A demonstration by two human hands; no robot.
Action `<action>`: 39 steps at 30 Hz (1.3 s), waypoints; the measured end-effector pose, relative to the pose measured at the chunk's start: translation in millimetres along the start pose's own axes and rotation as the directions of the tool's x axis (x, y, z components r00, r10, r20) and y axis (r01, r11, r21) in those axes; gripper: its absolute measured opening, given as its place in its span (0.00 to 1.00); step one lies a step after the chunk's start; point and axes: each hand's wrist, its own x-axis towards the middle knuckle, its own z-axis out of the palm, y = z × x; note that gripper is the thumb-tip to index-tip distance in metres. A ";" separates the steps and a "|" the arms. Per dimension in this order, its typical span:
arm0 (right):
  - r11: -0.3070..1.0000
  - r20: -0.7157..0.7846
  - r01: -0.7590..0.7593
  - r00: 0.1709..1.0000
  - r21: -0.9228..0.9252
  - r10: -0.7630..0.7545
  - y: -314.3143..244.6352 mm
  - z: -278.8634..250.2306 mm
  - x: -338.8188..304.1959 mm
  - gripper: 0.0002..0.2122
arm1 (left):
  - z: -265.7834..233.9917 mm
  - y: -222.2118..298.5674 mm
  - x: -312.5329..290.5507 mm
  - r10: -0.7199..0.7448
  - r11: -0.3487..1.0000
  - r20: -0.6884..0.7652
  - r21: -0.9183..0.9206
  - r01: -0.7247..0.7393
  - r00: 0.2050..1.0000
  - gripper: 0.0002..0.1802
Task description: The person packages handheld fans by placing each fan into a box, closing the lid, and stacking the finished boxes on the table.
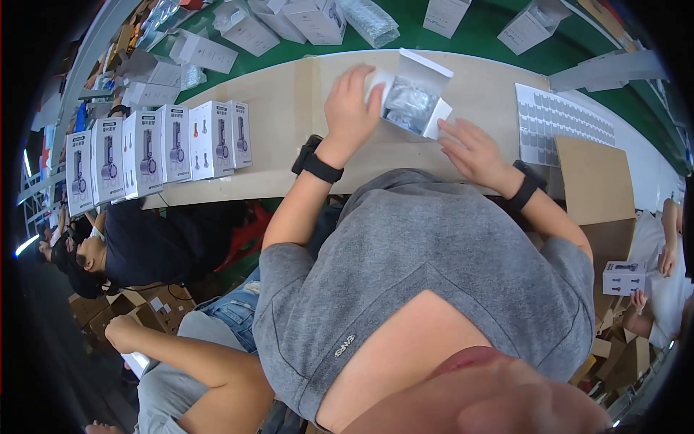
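A small white carton point(443, 116) is at the far middle of the table in front of me, its top flaps raised. Clear bubble wrap point(410, 105) fills it; what the wrap encloses cannot be made out. My left hand point(350, 105), slightly blurred, grips the carton's left side, the flap between thumb and fingers. At the opposite side my right hand point(473, 152) has its fingers stretched out and apart, their tips by the right flap. Dark bands circle both wrists.
Several printed white boxes point(177, 143) stand in a row at left. More white cartons point(313, 20) and bubble wrap point(370, 22) lie on the green surface beyond. A label sheet point(542, 119) and an opened cardboard box point(596, 177) are at right. Co-workers point(163, 239) sit close by.
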 end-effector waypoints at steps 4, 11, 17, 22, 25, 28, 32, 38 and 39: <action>0.980 -0.014 -0.178 0.983 0.091 0.180 -8.4 -1.6 13.0 0.08 | 0.4 24.2 -0.8 0.600 0.797 -0.031 0.109 -0.594 0.800 0.11; 0.968 0.022 -0.170 0.985 0.184 0.169 3.0 -5.1 65.2 0.10 | -1.3 36.7 3.4 0.427 0.774 0.343 0.339 -0.534 0.837 0.13; 0.947 0.370 -0.306 0.872 -0.102 0.321 16.0 -23.9 78.3 0.09 | -14.1 31.0 13.8 0.503 0.735 0.434 0.241 -0.634 0.748 0.08; 0.930 0.466 -0.315 0.805 -0.187 0.367 14.7 -21.0 99.8 0.08 | -9.1 23.4 14.3 0.663 0.691 0.392 0.010 -0.723 0.638 0.03; 0.918 0.539 -0.378 0.752 -0.118 0.379 35.4 -17.8 99.1 0.09 | -6.1 22.4 12.2 0.678 0.699 0.363 -0.049 -0.713 0.639 0.03; 0.887 0.557 -0.458 0.724 -0.051 0.406 55.3 -16.4 91.0 0.10 | 2.0 22.8 14.1 0.695 0.698 0.325 -0.088 -0.711 0.642 0.03; 0.965 0.686 -0.191 0.679 -0.181 0.264 48.7 -17.0 90.0 0.14 | 11.3 22.4 14.0 0.695 0.716 0.272 -0.177 -0.675 0.666 0.03; 0.870 0.380 -0.493 0.807 0.011 0.452 40.9 -23.0 57.2 0.12 | 4.6 21.8 22.2 0.686 0.727 0.234 -0.199 -0.657 0.689 0.06; 0.820 0.331 -0.560 0.801 0.120 0.499 36.0 -29.3 52.8 0.12 | 0.6 21.6 23.4 0.677 0.735 0.184 -0.212 -0.644 0.713 0.06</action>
